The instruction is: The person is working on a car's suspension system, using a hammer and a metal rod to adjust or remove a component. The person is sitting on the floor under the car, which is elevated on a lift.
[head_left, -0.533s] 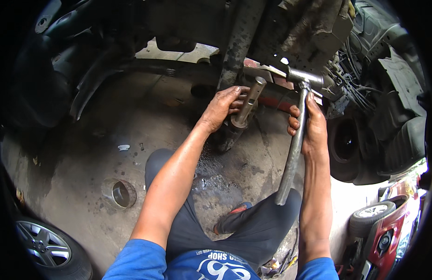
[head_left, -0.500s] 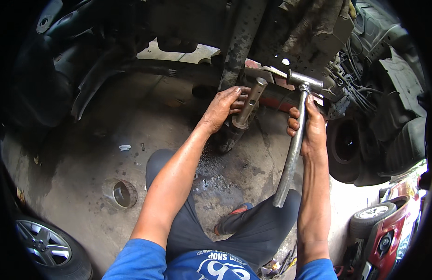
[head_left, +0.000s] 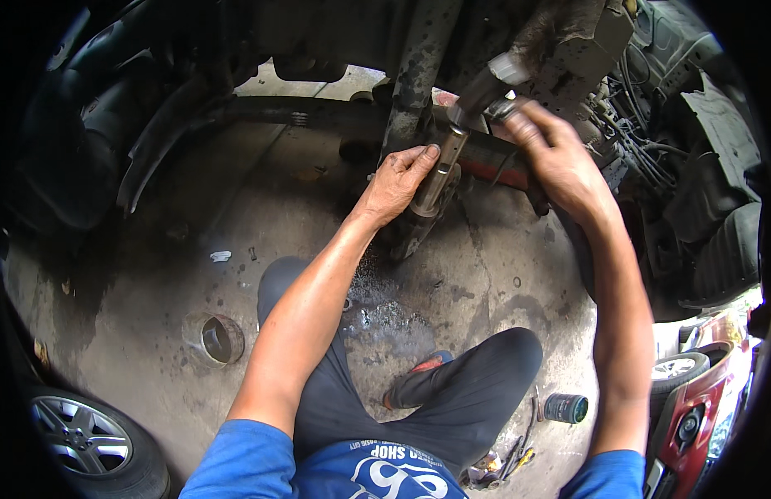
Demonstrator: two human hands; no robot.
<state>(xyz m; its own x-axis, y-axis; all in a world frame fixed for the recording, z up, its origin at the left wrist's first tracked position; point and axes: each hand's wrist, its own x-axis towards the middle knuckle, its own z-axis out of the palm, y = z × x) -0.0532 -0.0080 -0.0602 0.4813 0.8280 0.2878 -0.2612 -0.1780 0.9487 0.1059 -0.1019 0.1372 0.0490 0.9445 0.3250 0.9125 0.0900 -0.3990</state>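
My left hand [head_left: 399,181] is closed round a cylindrical metal pin [head_left: 438,176], its thumb lying along the near side and the fingers partly hidden behind. The pin stands tilted, its lower end set against a dark, greasy metal part [head_left: 414,237] under the vehicle. In my right hand [head_left: 560,158] is a metal hammer [head_left: 485,90], smeared by motion. One end of the hammer's head is right at the pin's top; whether they touch I cannot tell. Most of the handle is hidden by the hand.
A spotted metal tube [head_left: 414,96] rises behind the pin. Loose wiring [head_left: 639,125] hangs at the far right. On the stained floor are a metal ring [head_left: 221,339], a can [head_left: 566,408] and some tools [head_left: 514,460]. A wheel [head_left: 86,441] lies at the near left.
My right hand has swung the hammer up and left, so its head is now at the pin's top. The left hand has closed round the pin, where its fingers were looser before.
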